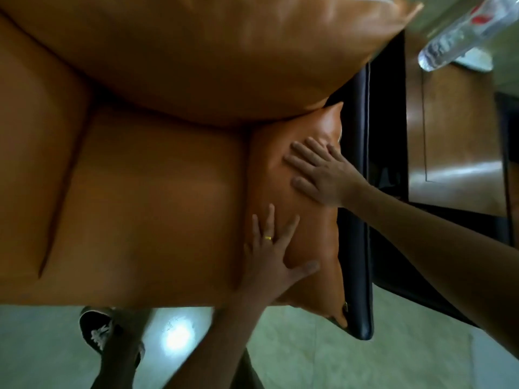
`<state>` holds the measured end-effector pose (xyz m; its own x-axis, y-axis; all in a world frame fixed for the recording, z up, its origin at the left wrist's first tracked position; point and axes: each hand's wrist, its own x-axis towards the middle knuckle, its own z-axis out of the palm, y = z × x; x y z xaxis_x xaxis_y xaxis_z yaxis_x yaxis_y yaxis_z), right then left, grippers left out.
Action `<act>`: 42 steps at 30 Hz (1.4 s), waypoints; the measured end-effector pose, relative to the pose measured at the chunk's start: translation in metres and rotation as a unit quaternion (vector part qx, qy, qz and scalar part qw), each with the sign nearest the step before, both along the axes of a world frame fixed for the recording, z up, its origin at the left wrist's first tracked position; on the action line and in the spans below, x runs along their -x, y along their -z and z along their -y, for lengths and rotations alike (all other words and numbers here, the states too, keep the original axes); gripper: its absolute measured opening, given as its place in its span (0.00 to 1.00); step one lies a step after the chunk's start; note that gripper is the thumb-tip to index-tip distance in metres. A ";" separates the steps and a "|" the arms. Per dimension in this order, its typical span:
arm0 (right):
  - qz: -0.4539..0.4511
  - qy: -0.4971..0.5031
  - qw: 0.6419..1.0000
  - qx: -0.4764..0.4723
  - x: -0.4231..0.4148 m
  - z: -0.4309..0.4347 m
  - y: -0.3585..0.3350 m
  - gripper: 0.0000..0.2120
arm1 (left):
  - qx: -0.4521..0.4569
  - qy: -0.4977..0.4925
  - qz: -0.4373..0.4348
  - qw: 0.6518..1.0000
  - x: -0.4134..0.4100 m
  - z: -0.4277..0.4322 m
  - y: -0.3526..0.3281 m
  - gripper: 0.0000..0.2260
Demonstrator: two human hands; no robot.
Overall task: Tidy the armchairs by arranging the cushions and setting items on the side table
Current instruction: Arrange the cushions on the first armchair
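Both hands, left (273, 248) and right (323, 175), lie flat with fingers spread on the small cushion (306, 220), wedged at the seat's (140, 206) three o'clock edge. Released carelessly, it could topple toward the floor (309, 346) at six o'clock.

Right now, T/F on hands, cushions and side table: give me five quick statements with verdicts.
1. Both hands lie flat on the small tan cushion. True: left hand near its front, right hand farther back.
2. The small cushion lies against the dark armrest. True.
3. The left hand holds a bottle. False: the clear plastic bottle is over on the wooden side table, untouched.
4. The large back cushion lies on the floor. False: it sits at the back of the armchair seat.
5. The left hand wears a ring. True.
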<state>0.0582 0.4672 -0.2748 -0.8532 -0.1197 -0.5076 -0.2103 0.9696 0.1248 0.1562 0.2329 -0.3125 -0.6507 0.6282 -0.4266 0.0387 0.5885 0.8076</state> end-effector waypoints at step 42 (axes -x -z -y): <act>-0.133 0.283 0.934 0.174 -0.202 0.358 0.204 0.37 | 0.214 0.014 -0.291 0.933 0.023 0.371 0.175 0.44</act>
